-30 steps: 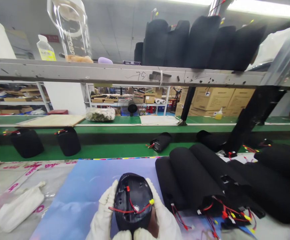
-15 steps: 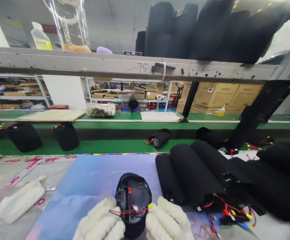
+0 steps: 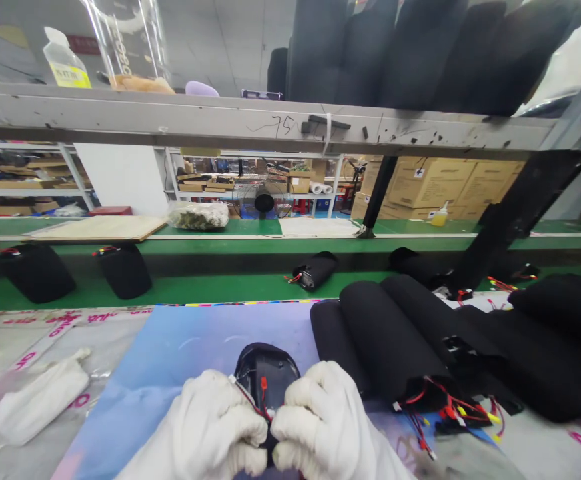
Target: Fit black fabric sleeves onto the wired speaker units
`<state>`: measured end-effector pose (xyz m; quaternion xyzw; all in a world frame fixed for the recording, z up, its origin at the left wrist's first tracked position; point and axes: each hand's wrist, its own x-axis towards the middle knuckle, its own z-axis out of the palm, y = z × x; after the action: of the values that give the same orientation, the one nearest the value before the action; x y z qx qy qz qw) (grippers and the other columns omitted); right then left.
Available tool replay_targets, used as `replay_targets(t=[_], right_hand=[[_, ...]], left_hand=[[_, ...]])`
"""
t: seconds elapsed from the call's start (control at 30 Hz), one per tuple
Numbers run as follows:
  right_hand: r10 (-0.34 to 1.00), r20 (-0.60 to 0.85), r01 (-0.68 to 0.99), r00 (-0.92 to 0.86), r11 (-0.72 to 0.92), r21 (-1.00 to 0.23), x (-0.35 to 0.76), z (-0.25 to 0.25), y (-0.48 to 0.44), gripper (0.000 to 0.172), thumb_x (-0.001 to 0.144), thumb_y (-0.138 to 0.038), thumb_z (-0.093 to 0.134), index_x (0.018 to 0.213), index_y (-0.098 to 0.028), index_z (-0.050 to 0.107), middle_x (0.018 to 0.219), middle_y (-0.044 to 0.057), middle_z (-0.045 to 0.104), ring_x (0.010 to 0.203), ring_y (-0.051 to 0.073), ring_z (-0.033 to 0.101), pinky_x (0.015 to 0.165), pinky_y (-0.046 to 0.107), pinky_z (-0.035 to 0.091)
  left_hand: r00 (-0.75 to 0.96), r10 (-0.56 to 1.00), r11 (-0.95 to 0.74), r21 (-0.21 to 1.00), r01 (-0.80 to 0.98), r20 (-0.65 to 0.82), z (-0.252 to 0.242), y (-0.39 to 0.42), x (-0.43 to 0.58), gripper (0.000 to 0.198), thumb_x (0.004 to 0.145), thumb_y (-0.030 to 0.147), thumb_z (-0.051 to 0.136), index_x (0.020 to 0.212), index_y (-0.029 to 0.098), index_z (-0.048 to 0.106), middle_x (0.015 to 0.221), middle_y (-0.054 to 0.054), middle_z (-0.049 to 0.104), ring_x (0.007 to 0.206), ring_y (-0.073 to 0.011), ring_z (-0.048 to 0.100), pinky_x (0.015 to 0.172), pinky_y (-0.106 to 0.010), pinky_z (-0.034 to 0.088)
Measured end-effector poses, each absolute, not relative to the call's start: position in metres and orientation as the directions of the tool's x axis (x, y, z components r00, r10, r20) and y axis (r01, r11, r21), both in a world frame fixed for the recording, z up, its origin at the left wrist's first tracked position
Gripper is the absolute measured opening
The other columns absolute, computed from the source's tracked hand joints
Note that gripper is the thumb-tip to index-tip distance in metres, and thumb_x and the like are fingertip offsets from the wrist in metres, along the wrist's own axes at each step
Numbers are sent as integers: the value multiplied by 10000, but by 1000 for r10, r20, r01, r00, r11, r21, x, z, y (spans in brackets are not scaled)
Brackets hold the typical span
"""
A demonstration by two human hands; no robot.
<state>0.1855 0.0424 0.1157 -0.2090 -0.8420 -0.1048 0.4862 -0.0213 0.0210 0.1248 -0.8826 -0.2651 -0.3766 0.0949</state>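
Left hand and right hand, both gloved, curl narrowly at a black-cased unit's near end, over a blue sheet; their grip is hidden. Wires are already out; the red connector looks unmated, so work seems unfinished.

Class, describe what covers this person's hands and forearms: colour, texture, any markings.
The left hand and right hand wear matching white gloves, soft and wrinkled like cloth. White material continues toward the wrists; whether glove or sleeve is unclear. No printed markings show.
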Motion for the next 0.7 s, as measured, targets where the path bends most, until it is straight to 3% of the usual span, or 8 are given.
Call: replay_targets(t=[0.1,0.2,0.27,0.4,0.47,0.53,0.6,0.7], right_hand=[[348,831,396,-433,902,-172,192,116,44,331,1047,-511,493,869,-249,592,680,-38,640,593,146,563,577,307,363],[422,825,336,-376,892,-303,195,110,43,349,1031,-563,493,933,-238,573,736,-26,621,651,142,589,616,286,401],[386,846,374,-369,894,-245,191,107,42,302,1039,-475,525,851,-244,578,722,-25,599,646,147,564,602,290,369],[284,890,453,-357,886,-101,183,109,40,322,1027,-392,539,744,-244,575,660,-23,553,595,157,488,563,314,289],[378,848,378,-372,896,-233,188,112,37,218,1006,-385,569,836,-251,587,722,-20,583,652,160,544,601,300,374],[545,740,256,-394,838,-481,199,111,33,77,963,-300,618,1018,-266,574,870,-2,625,757,161,624,673,274,496],[671,674,128,-308,731,-670,213,103,28,239,952,-228,600,1174,-286,534,989,24,623,846,163,669,755,261,575],[760,645,-5,-80,647,-762,224,74,18,251,984,-228,586,1219,-315,588,979,35,666,829,162,725,786,254,621]], left_hand=[[479,468,-837,199,510,743,129,22,-21,189,1003,332,581,865,252,479,659,82,650,554,-91,613,545,-245,428],[427,524,-799,254,545,737,120,20,-23,133,982,360,617,949,259,537,739,55,690,632,-115,643,611,-260,442],[421,532,-796,265,544,735,112,21,-24,86,957,295,647,891,268,599,683,55,670,571,-116,627,555,-247,434],[355,606,-754,370,543,712,103,25,-24,220,872,199,698,691,258,587,559,57,598,455,-115,582,399,-216,395],[338,612,-754,398,522,715,104,24,-25,140,879,264,725,779,269,627,639,43,650,526,-132,635,468,-227,482],[306,609,-763,436,477,731,106,22,-26,131,918,402,702,957,291,645,784,16,695,676,-149,693,604,-250,571],[261,621,-767,507,393,739,105,17,-27,259,924,483,676,1116,318,620,956,-10,703,869,-160,707,756,-258,617],[126,687,-718,643,266,716,98,7,-30,231,961,361,654,1186,325,612,1101,-12,670,1104,-119,649,957,-164,558]])
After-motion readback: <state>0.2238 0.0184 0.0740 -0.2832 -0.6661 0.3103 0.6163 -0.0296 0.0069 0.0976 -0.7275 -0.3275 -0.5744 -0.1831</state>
